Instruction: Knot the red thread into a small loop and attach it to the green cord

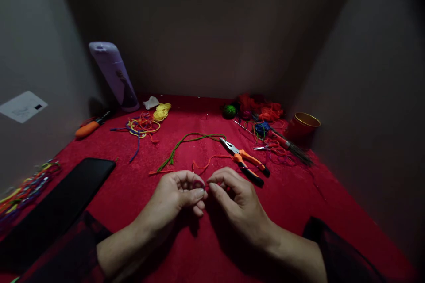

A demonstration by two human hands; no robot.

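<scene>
Near the middle of the red cloth my left hand [177, 196] is closed, thumb against forefinger, on a small dark pink ring [198, 183]. Just to its right, my right hand [239, 201] has its thumb and forefinger pinched together; what lies between them is too small to make out. The fingertips of both hands almost meet. Beyond them an orange-red thread [212, 158] curves over the cloth. A green cord [186, 137] lies behind it, one end by the tips of the orange and black pliers [245, 159].
Scissors [265, 147], yarn balls [229, 111], a brush [292, 148] and a red tin [303, 126] sit at the right. At the left are a black phone [63, 203], a purple bottle [116, 77], yellow yarn [162, 112] and an orange-handled tool [88, 129].
</scene>
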